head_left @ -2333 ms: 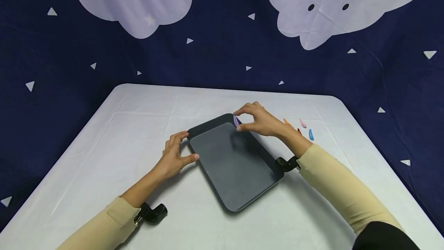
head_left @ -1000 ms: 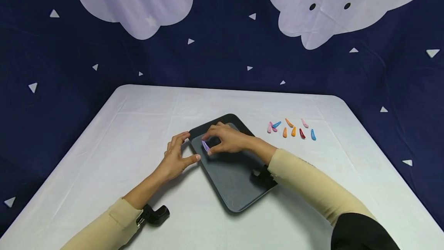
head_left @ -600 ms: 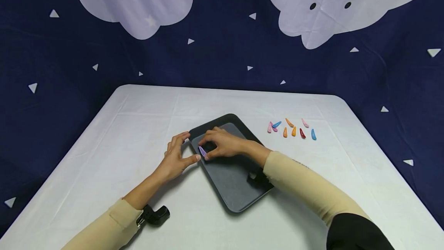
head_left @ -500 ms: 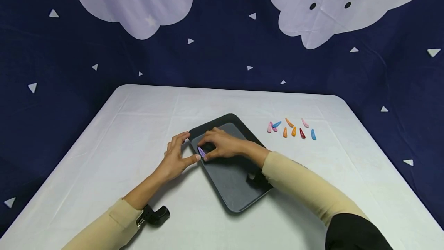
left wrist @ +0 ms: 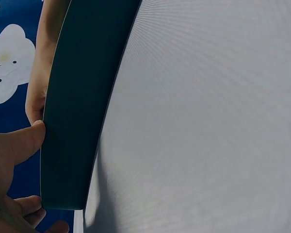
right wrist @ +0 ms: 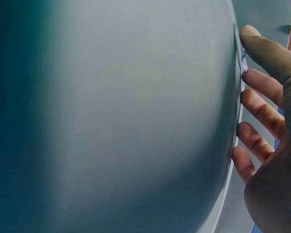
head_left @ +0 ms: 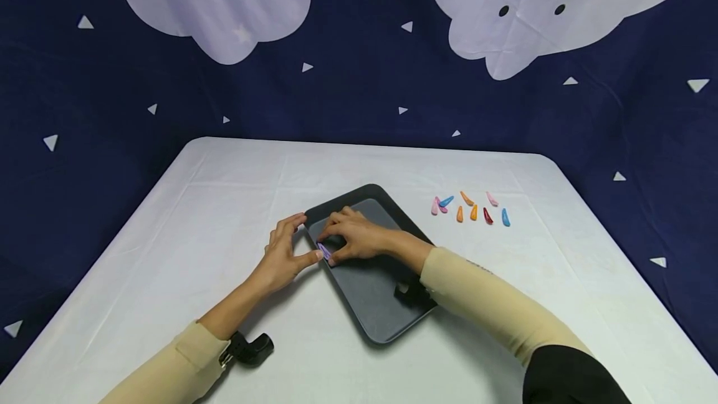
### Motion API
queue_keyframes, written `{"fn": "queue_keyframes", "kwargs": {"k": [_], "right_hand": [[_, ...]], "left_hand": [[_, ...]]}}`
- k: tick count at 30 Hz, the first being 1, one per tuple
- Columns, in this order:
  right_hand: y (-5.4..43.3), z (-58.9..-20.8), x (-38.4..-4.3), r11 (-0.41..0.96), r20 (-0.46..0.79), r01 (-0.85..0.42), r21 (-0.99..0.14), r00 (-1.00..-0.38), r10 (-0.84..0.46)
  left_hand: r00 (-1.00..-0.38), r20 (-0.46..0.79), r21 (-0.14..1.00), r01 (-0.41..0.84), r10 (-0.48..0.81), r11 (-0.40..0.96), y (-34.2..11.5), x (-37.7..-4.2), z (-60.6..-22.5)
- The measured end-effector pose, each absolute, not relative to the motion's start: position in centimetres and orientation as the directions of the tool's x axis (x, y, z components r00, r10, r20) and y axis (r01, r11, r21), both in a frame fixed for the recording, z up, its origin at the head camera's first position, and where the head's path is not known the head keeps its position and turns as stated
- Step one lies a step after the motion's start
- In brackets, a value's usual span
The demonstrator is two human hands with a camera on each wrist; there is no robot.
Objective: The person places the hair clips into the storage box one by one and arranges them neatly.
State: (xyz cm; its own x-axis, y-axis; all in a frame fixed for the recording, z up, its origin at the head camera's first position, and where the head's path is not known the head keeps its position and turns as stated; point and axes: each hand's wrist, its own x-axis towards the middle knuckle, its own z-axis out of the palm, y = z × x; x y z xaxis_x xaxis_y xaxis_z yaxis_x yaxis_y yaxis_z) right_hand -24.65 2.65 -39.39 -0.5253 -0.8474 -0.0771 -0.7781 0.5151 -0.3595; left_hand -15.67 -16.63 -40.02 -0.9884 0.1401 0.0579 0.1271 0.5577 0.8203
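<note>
This looks like a small staged filming corner; whether it stands in a home, an office or a lab cannot be told. A dark blue curtain (head_left: pixel 359 98) fills the view behind the table (head_left: pixel 589 279) and along both its sides, hiding the room around it. The curtain's print suits a nursery: big pale clouds (head_left: pixel 224 11) with dotted eyes, hanging upside down, and scattered white triangles (head_left: pixel 84 22). A plain white cover with faint straight creases lies over the table. Black cameras (head_left: pixel 253 349) at the person's wrists also speak of a recording set-up.
</note>
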Motion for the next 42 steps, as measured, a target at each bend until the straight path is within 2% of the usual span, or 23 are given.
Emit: {"fn": "queue_keyframes", "kwargs": {"k": [21, 32, 42], "right_hand": [[2.4, -39.6, -24.4, 0.539, -0.077, -0.765, -0.354, -0.550, -0.831], [3.4, -38.5, -24.7, 0.497, -0.019, -0.759, -0.420, -0.540, -0.841], [5.6, -36.0, -25.3, 0.552, 0.032, -0.713, -0.432, -0.624, -0.781]], "left_hand": [[-0.988, 0.064, 0.826, 0.133, 0.144, 0.547, -16.7, -15.7, -40.2], [-0.987, 0.081, 0.823, 0.144, 0.138, 0.549, -16.7, -15.8, -40.2], [-0.988, 0.086, 0.832, 0.142, 0.129, 0.536, -16.6, -15.7, -40.3]]}}
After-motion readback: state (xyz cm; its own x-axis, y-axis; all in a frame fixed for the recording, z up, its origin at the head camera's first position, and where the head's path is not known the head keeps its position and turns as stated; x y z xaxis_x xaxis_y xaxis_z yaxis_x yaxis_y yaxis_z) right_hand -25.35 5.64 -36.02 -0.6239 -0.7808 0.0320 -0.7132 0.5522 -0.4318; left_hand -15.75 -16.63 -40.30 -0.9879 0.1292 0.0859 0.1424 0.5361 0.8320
